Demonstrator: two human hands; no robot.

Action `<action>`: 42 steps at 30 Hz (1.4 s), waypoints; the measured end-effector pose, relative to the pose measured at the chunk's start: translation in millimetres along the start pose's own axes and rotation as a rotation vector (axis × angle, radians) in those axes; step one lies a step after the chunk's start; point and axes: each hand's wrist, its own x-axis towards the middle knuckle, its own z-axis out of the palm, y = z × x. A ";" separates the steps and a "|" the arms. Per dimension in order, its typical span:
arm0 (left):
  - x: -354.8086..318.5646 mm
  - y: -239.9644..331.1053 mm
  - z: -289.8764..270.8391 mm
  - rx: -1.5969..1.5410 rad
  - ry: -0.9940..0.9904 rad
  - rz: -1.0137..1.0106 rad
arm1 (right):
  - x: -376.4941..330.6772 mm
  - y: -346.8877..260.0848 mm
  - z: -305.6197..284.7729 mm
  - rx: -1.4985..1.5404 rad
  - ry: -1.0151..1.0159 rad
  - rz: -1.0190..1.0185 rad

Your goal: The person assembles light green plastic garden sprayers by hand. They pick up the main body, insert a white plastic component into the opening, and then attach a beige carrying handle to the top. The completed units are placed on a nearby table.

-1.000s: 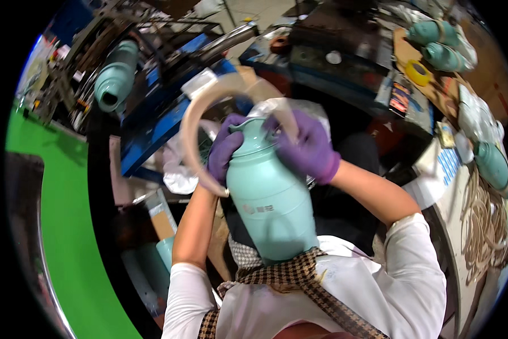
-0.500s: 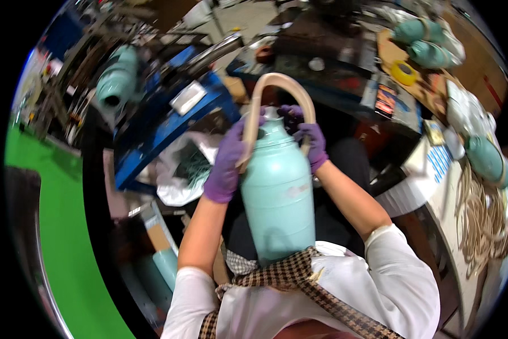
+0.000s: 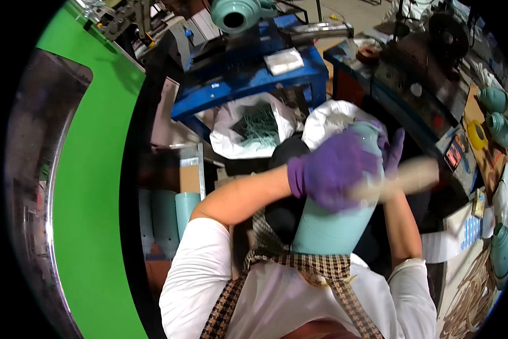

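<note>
A pale green bottle leans between my knees, its base against my checked apron and its neck pointing away, up and to the right. Both my hands wear purple gloves. My left hand lies across the upper bottle, fingers curled round a beige strap. Motion smears the strap, which sticks out to the right over the bottle. At the neck my right hand grips the far side, one digit pointing up; the bottle and my left hand hide part of it.
A white bag of green shavings sits below a blue metal stand. Another green bottle lies on top. At right are more green bottles, yellow tape and coiled beige strips. A dark machine stands ahead.
My view has swung left. The strap, which arched over the bottle's neck between both hands, now lies across its side in my left hand. The bottle's neck leans more to the right.
</note>
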 end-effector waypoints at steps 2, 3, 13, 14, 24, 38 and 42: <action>2.4 1.5 14.1 0.005 -0.041 0.297 | 7.8 -8.8 -23.4 -0.146 -0.306 -0.039; -2.3 -1.5 15.8 -0.078 -0.062 0.321 | 0.0 -13.4 -30.1 -0.367 -0.208 -0.093; 36.1 -180.8 -202.0 1.511 -0.317 -0.260 | -408.3 -232.6 -313.4 -1.282 1.133 -1.173; 18.6 -202.6 -243.0 1.657 -0.428 -0.402 | -431.5 -236.7 -310.0 -1.265 1.261 -1.178; -16.1 -54.8 -179.7 1.307 -0.003 -0.627 | -635.5 -358.6 -282.8 -1.610 1.806 -1.198; 119.9 -120.3 38.1 -1.125 0.527 -0.933 | -436.7 -172.7 -330.6 -1.622 1.644 -1.062; 214.0 -192.0 129.4 -0.577 0.536 -0.750 | -431.2 -169.3 -325.1 -1.491 1.601 -0.948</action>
